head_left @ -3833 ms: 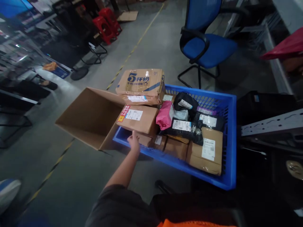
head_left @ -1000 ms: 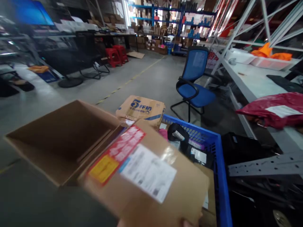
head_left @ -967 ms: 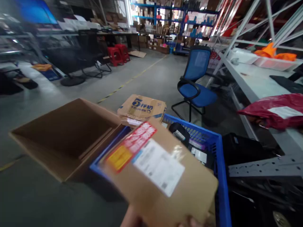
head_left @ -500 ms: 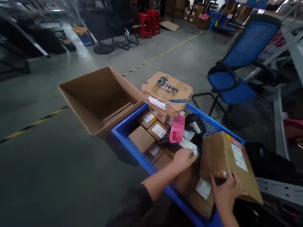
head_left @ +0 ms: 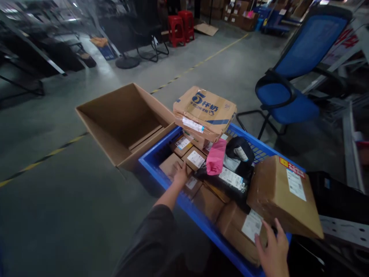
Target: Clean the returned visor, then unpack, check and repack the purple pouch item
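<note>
A blue plastic crate is filled with cardboard parcels. My left hand rests with fingers spread over a plain brown box at the crate's left end, beside a labelled box. My right hand is open, fingers apart, over a larger labelled parcel in the near right corner; contact is hard to tell. A big taped carton leans tilted on the crate's right end. In the middle lie a pink bag, a black plastic-wrapped parcel and a round black package.
A large open cardboard box stands on the floor against the crate's left end. A printed carton sits on the crate's far edge. Behind are a blue office chair, red stools and yellow-black floor tape.
My left hand has moved left from the black parcel to the plain brown box. My right hand has come off the big carton and down toward the near corner. The view has shifted slightly.
</note>
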Available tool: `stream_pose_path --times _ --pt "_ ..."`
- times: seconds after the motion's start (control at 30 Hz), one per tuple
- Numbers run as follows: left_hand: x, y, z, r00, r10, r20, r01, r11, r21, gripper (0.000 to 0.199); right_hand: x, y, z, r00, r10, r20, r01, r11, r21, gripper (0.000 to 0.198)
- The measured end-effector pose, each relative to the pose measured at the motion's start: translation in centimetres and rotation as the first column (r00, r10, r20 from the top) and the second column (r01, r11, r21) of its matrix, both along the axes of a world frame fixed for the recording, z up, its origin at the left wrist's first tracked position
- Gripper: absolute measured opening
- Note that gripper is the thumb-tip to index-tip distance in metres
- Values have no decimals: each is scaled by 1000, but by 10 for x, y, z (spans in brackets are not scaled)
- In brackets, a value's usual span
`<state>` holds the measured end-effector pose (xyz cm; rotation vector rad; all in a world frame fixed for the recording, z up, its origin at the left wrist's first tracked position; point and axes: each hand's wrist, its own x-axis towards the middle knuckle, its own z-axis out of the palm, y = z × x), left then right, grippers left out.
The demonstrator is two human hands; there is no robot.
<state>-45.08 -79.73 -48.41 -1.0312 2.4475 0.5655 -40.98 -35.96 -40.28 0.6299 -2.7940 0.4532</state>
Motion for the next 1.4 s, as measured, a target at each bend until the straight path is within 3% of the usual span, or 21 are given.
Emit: stream_pose_path --times 0.13,0.27,0.5,0.67,0.77,0.87,0.97,1.13,1.27,1.4 --pt "4 -33 -6 998 -61 14 61 998 -20 98 16 19 -9 998 65 -3 -65 998 27 37" --pt "15 -69 0 986 -168 -26 164 982 -93 88 16 22 -16 995 98 18 -99 995 32 34" --pt "-11 -99 7 871 -477 -119 466 878 -106 56 23 7 -16 980 161 115 -165 986 26 29" --pt "-15 -90 -3 829 -551 -95 538 833 -129 64 23 10 -14 979 168 111 -172 985 24 29" --pt "-11 -81 -6 830 -555 -60 541 826 -157 53 27 7 -10 969 202 141 -208 978 29 28" --pt "-7 -79 -1 830 -556 -30 544 821 -175 40 34 1 2 956 153 249 -166 986 29 28" --pt "1 -84 7 825 -565 -31 548 812 -201 42 41 -3 13 941 87 328 -104 994 35 29" --pt "8 -83 15 823 -566 -51 534 801 -272 39 44 -4 10 942 35 333 -37 999 0 29" --pt "-6 -67 9 837 -545 -45 510 807 -297 48 43 -4 4 940 45 337 -31 998 -45 29" --pt "-20 -58 -3 868 -497 -13 479 843 -246 39 43 4 3 927 53 372 -37 998 -49 32"
